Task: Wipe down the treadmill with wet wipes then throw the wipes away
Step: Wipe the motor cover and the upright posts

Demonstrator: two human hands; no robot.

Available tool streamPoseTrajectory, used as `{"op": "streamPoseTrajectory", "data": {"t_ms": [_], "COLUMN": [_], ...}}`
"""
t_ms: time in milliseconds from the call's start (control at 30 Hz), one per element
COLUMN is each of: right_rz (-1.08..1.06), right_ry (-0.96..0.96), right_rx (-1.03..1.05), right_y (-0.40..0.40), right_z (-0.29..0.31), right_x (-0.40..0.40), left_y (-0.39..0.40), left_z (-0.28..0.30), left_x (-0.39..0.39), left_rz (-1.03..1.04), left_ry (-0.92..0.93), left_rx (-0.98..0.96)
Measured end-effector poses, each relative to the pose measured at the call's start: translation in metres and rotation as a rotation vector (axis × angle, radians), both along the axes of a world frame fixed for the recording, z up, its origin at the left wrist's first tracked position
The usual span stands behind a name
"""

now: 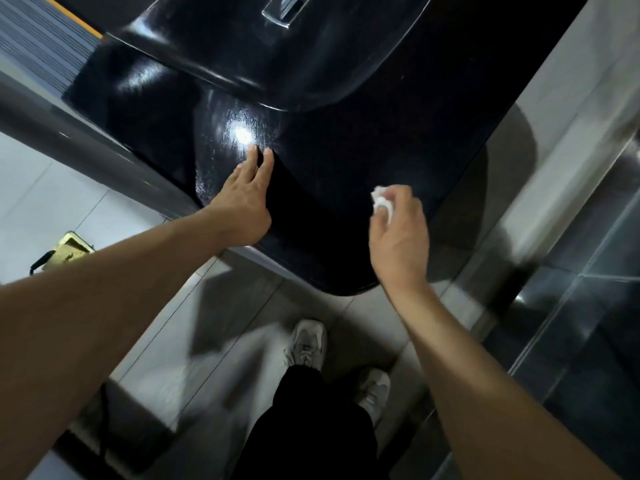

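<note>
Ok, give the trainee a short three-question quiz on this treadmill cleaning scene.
1. True or false: the left hand rests flat on the glossy black treadmill cover.
2. Which hand pinches the crumpled white wet wipe?
3. The grey sneakers stand on: A) pale tiled floor B) the belt.

Key: 1 true; 2 the right hand; 3 A.

We stand on a pale grey tiled floor [52, 199]; darker glossy tiles [595, 271] run along the right, and a small yellow-green object [71, 249] lies at left.
</note>
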State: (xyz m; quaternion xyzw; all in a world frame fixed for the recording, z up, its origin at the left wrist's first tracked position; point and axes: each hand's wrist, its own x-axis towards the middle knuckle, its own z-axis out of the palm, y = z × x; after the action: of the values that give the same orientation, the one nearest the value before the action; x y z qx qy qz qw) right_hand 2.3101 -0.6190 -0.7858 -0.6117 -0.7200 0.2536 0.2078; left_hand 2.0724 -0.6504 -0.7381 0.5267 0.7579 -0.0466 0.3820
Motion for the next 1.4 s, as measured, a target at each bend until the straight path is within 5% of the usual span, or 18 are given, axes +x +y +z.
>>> {"op": "streamPoseTrajectory", "data": {"t_ms": [100,367,533,700,833,900,1000,1067,1267,1333,1400], "right_rz": [-0.033,0.769,0.545,-0.053,-0.292,-0.198,0.329,0.486,-0.247,-0.185,0.123], "right_ry": [-0.032,-0.243,-0.144,0.05,0.093,0.069,-0.076,-0.092,0.209,0.153,0.07], "right_rx": [-0.005,0.158,0.144,-0.076,0.0,0.092,0.232,0.219,-0.012,0.049,0.076], "right_y": [-0.02,-0.099,-0.095,-0.057,0.009,0.01,-0.024,-0.011,0.099,0.095,0.072], "right_z": [-0.006,-0.024,-0.033,-0.02,-0.022,-0.021,-0.022,-0.024,-0.008,-0.007,-0.008], "right_x": [-0.013,-0.052,0.015,0.05,0.039,0.02,-0.013,-0.011,0.008,-0.008,-0.031], "left_y": [0.001,0.0,-0.005,-0.01,-0.011,-0.008,0.002,0.012,0.038,0.04,0.04], "left_z": [-0.003,-0.01,-0.013,-0.01,-0.009,-0.006,0.0,0.0,-0.004,-0.004,-0.004], "left_x": [0.006,0.015,0.052,0.082,0.082,0.083,0.082,0.08,0.072,0.072,0.071], "left_rz": [0.023,-0.055,-0.377,-0.351,-0.356,-0.318,-0.239,-0.236,-0.316,-0.304,-0.269], "left_ry": [0.018,0.132,0.178,0.242,0.266,0.256,0.223,0.232,0.252,0.251,0.221], "left_rx": [-0.001,0.12,0.25,0.213,0.205,0.217,0.236,0.275,0.374,0.393,0.396]}}
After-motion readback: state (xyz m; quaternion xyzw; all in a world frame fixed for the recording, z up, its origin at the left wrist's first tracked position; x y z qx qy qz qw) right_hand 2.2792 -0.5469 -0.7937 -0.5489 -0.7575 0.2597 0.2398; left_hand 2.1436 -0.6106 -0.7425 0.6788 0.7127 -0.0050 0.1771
